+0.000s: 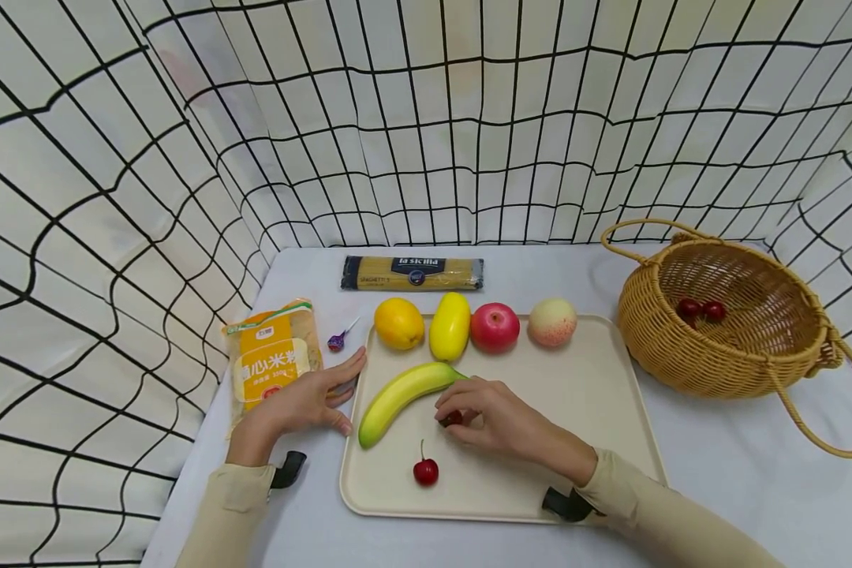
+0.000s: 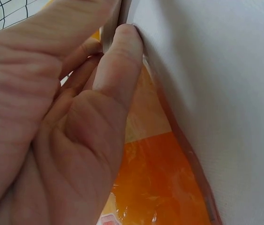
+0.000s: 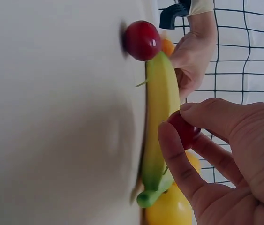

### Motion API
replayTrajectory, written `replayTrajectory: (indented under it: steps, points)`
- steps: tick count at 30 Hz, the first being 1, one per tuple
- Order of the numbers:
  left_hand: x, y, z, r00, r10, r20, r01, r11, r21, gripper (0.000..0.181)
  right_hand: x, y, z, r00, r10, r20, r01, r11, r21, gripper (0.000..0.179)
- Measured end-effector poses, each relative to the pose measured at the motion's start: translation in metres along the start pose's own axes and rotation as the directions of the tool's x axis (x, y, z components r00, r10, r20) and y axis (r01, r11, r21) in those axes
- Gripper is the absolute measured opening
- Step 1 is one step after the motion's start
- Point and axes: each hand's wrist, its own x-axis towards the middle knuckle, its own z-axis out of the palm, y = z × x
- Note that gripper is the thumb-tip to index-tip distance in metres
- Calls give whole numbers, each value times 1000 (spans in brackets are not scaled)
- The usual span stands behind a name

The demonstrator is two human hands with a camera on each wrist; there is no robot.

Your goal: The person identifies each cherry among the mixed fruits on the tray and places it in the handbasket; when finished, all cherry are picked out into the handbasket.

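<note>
My right hand (image 1: 493, 418) pinches a dark red cherry (image 3: 184, 130) between thumb and fingers over the cream tray (image 1: 568, 394). A second cherry (image 1: 426, 472), its stem pointing up, lies on the tray near the front. Beside the right hand curves a yellow banana (image 1: 405, 398) with green ends. At the tray's left edge my left hand (image 1: 301, 406) rests with fingers spread, thumb and fingertips against the rim, holding nothing. Under and behind that hand lies an orange-and-clear food packet (image 1: 273, 355).
Along the tray's back sit a lemon (image 1: 399, 323), a yellow oval fruit (image 1: 450, 326), a red apple (image 1: 495, 327) and a peach (image 1: 552, 322). Behind them lies a spaghetti pack (image 1: 412, 273). A lollipop (image 1: 337, 341) is left. A wicker basket (image 1: 710, 371) with cherries (image 1: 689, 308) stands right.
</note>
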Motion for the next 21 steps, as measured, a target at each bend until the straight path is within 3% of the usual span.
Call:
replayTrajectory:
  steps: [10,21]
  points:
    - [3,3,1,1000,8,3,-8,1000,-2,121,11,-13,-18,998,-70,2,70,996,-49,21]
    - [0,3,0,1000,-1,2,1,1000,-13,120,17,-19,-42,996,-90,-5,90,995,-50,20]
